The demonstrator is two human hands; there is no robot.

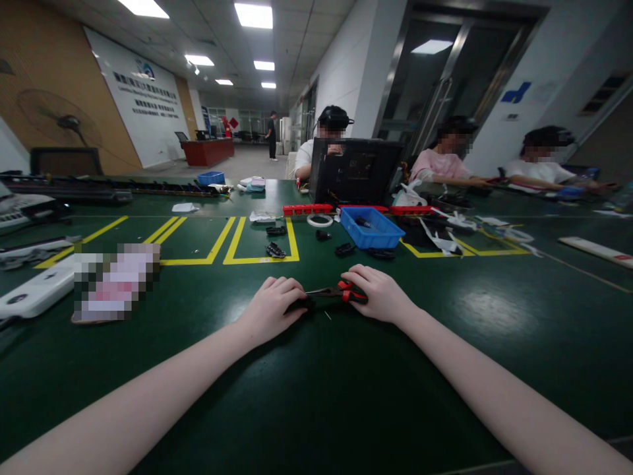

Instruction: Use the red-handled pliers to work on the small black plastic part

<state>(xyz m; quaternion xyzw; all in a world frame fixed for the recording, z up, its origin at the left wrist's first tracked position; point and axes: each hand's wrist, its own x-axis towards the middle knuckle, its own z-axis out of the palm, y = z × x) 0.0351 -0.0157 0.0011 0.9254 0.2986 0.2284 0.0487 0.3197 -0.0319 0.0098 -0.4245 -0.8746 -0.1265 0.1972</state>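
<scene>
My right hand (376, 293) is closed round the red and black handles of a pair of long-nose pliers (341, 291). The pliers' narrow jaws point left, toward my left hand (277, 307). The fingers of my left hand are bent and pinch a small dark piece (299, 305) at the tip of the jaws; its kind is mostly hidden by the fingers. Just below the pliers a thin pale sliver (328, 316) lies on the green table (346, 396). Both forearms reach in from the lower corners.
Beyond my hands stand a blue bin (372, 231) and several small black parts (275, 250). A white power strip (44, 287) and a phone (117, 284) lie at left. Past a black case (356, 170), several people sit across the table.
</scene>
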